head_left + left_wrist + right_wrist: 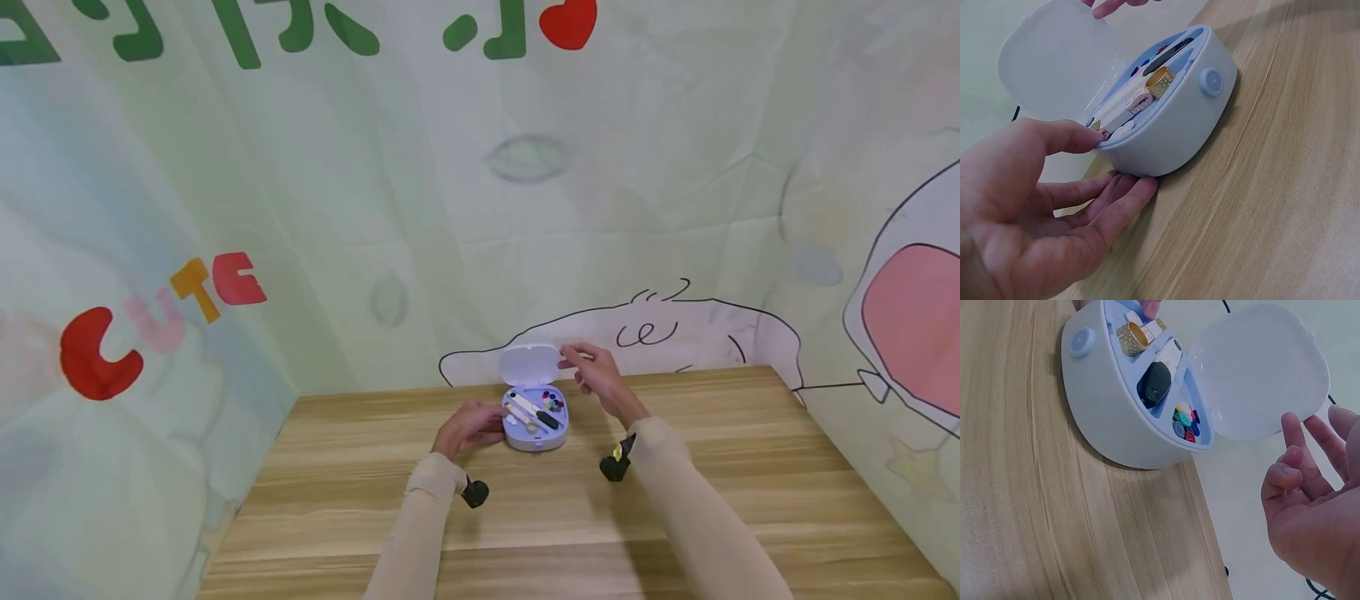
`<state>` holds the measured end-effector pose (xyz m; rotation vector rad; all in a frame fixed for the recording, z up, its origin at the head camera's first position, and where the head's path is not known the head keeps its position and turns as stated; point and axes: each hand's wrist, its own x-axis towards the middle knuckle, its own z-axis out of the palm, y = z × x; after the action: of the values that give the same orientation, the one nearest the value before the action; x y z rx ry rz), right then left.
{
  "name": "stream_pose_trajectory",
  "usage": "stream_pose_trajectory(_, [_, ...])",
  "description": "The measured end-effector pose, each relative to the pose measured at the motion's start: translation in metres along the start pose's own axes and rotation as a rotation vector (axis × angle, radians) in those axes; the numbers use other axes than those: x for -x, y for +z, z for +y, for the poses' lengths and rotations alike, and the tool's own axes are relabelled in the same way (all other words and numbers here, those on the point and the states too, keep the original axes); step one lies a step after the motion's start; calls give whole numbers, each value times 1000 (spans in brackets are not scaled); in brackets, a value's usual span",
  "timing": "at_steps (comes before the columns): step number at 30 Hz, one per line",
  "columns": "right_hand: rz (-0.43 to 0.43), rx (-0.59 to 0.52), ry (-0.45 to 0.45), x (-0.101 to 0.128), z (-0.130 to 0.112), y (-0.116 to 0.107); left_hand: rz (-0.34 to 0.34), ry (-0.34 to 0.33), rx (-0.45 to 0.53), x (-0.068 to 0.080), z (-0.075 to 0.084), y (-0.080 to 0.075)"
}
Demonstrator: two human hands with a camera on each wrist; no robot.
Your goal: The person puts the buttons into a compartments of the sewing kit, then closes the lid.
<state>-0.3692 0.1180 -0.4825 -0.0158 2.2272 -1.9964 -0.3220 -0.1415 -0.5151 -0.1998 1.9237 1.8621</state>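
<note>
The fingers [1116, 200] of the left hand [468, 427] lie straight against the side of the little white box [536, 421], and its thumb rests on the rim. The right hand [596, 373] is by the edge of the lid [529, 365], which stands open; its fingers look loose and apart. The box sits on the wooden table [750, 467], near the back. Inside are a gold thimble [1160, 82], a black-handled tool [1155, 383], a pink roll [1137, 100] and small colored buttons [1185, 423].

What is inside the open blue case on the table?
The case holds a gold thimble, a black-handled tool, coloured buttons and a pink roll. Anything beneath them is hidden.
</note>
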Motion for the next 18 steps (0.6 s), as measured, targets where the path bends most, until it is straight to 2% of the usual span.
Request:
stream_pose_trajectory(7, [-22, -43, 10, 12, -2, -3, 7, -6, -12, -1, 0, 0])
stream_pose_trajectory(18, [-23, -6, 33, 25, 15, -1, 8, -27, 12, -1, 2, 2])
